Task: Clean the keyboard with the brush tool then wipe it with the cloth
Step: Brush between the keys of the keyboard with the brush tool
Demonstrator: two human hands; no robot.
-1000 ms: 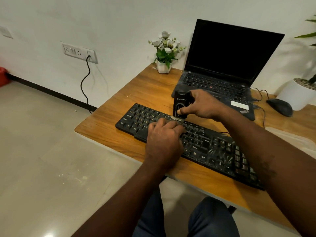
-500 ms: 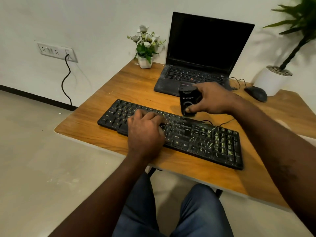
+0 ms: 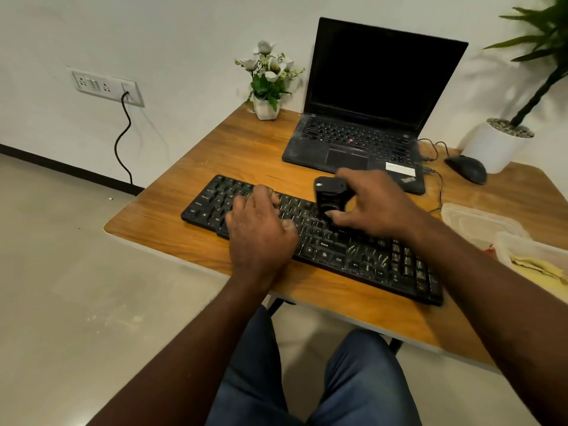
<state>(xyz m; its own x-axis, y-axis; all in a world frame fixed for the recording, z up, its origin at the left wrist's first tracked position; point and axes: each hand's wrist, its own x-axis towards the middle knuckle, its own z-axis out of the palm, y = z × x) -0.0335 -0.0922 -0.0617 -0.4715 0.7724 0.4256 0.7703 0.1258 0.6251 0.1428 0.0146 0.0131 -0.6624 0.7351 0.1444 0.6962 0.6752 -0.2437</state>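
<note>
A black keyboard, streaked with pale dust on its right half, lies slanted across the wooden table. My right hand grips a black brush tool and holds it upright on the keys near the keyboard's middle back edge. My left hand rests palm down on the left half of the keyboard, fingers loosely bent over the keys. A yellow cloth lies in a clear plastic container at the table's right edge.
An open black laptop stands behind the keyboard, a black mouse and cables to its right. A small white flower pot and a large white planter stand at the back. My knees show below the table's front edge.
My right hand has carried the brush tool rightward along the keyboard's back rows. My left hand has stayed on the left keys. The camera view has swung right, bringing the container into sight.
</note>
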